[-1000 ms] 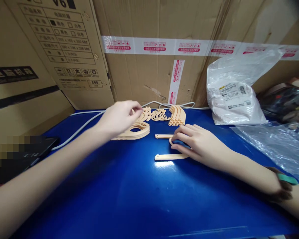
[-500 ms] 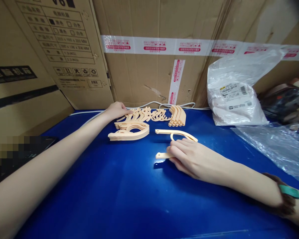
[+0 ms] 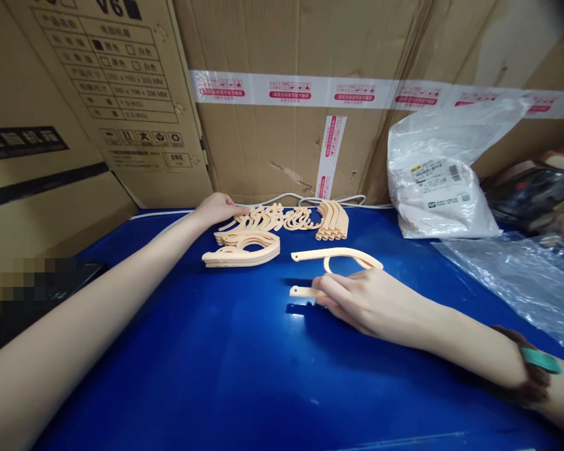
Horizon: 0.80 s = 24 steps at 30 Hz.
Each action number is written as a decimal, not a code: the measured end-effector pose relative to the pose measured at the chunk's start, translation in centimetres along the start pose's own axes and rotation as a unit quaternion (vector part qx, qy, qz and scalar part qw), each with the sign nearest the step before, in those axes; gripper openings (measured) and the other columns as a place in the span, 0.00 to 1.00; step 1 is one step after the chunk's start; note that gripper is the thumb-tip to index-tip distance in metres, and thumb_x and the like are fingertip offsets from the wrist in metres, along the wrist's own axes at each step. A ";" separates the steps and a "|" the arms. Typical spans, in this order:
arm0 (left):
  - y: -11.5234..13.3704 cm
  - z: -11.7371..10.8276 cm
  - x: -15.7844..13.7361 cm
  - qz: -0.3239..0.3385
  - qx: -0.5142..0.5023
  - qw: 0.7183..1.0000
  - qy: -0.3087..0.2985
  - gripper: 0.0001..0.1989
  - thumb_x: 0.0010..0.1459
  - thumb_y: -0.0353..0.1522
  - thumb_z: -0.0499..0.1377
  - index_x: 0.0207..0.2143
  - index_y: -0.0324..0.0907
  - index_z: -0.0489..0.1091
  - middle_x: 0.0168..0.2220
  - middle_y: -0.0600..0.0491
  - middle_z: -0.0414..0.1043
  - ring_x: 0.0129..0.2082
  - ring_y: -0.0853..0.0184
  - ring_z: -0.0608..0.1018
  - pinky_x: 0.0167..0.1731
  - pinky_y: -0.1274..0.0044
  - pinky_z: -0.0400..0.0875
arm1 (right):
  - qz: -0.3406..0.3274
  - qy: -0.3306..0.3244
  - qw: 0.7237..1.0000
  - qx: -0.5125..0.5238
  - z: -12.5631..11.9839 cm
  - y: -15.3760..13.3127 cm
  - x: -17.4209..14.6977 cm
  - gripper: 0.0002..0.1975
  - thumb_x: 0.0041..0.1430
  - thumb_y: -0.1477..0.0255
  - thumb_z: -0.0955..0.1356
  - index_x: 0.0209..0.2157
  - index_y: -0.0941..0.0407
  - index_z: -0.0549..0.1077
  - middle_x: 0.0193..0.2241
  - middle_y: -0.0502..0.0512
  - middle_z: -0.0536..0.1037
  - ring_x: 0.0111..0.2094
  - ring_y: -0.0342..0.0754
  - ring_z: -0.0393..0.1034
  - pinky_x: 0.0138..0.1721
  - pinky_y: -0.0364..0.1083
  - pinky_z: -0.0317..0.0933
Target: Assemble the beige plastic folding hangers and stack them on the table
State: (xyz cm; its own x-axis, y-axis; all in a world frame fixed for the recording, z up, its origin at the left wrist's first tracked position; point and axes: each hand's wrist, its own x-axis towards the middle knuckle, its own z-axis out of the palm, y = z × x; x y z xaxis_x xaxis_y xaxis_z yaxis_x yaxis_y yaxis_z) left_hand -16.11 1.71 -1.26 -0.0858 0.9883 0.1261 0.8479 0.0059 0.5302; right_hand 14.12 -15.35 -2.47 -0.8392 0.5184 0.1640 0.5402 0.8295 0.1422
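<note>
My right hand (image 3: 357,304) is closed around a beige plastic hanger arm (image 3: 305,292); its flat end with a small hole sticks out to the left, and my fingers hide the rest. Just beyond it lies a second curved hanger arm (image 3: 329,253), with a ring-like curved part near my knuckles. At the back, my left hand (image 3: 219,208) has its fingers pinched at the left end of a row of beige hooks (image 3: 267,217); what they grip is hidden. A stack of folded beige hangers (image 3: 244,254) lies in front of that row.
Curved beige tubes (image 3: 333,220) lie bundled at the right end of the row. A white plastic bag (image 3: 442,181) and a clear film (image 3: 521,282) are on the right of the blue table (image 3: 207,369). Cardboard boxes (image 3: 272,144) and a white cable (image 3: 162,213) run along the back.
The far hanger arm has turned and shifted slightly to the right, and the ring-like part shows more. My right hand has moved a little nearer to me. My left hand stays at the hooks.
</note>
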 end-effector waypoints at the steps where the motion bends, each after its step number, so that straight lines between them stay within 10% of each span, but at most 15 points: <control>1: 0.0 -0.1 -0.1 -0.004 0.001 1.000 -0.004 0.19 0.36 0.46 0.68 0.18 0.42 0.67 0.18 0.54 0.67 0.24 0.65 0.69 0.24 0.76 0.55 | 0.000 -0.004 1.000 0.001 0.0 0.0 0.0 0.16 0.71 0.69 0.52 0.41 0.58 0.67 0.30 0.53 0.75 0.22 0.42 0.68 0.23 0.45 0.48; 15: 0.4 -0.2 -0.4 0.005 -0.033 0.999 -0.022 0.11 0.44 0.36 0.63 0.16 0.39 0.71 0.14 0.54 0.65 0.18 0.69 0.66 0.22 0.76 0.57 | -0.010 -0.002 1.000 0.010 0.0 0.1 0.1 0.18 0.72 0.68 0.51 0.42 0.59 0.67 0.33 0.54 0.76 0.25 0.42 0.69 0.25 0.44 0.50; 24: 3.0 -2.7 -1.8 0.126 -0.136 0.969 0.162 0.05 0.57 0.35 0.54 0.30 0.43 0.63 0.32 0.53 0.76 0.26 0.69 0.74 0.25 0.79 0.64 | 0.012 0.004 0.999 0.050 0.3 0.2 0.0 0.14 0.71 0.68 0.53 0.41 0.58 0.65 0.31 0.53 0.76 0.25 0.43 0.71 0.25 0.43 0.52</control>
State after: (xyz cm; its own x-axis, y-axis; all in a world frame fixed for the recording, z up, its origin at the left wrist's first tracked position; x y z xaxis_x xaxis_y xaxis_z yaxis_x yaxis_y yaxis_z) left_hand -14.80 -0.46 2.34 -0.0914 0.8533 0.5133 0.6971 -0.3133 0.6449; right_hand 14.24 -15.15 -2.73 -0.8250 0.5378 0.1735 0.5516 0.8331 0.0403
